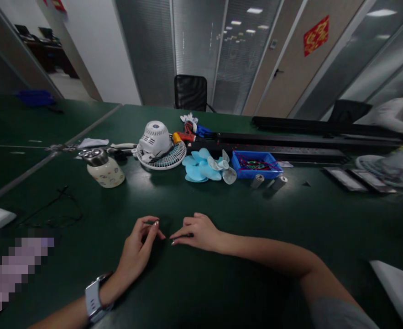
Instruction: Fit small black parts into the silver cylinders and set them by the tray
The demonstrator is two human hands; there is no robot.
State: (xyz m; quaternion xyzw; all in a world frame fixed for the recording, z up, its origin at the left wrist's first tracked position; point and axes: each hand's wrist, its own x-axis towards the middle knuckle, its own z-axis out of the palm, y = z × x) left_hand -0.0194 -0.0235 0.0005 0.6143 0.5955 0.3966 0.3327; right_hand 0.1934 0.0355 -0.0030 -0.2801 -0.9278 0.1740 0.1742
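My left hand (140, 244), with a watch (94, 297) on its wrist, is over the green table with its fingers curled and the thumb tip against the index finger. My right hand (201, 232) points toward it, thumb and index finger nearly together. A small gap separates the two hands. Anything pinched in either hand is too small or hidden to make out. Beyond the hands lie light blue fan blades (197, 168), a clear fan blade (229, 175), and a white fan housing (156, 139) on a white fan grille (178, 157).
A cream bottle (107, 173) stands at left. Behind my right hand is a blue tray (256, 172) of wires, with two metal cylinders (257, 181) in front. A power drill (189, 130) and long black rails (273, 148) lie farther back. Another person's sleeve (393, 116) shows at right.
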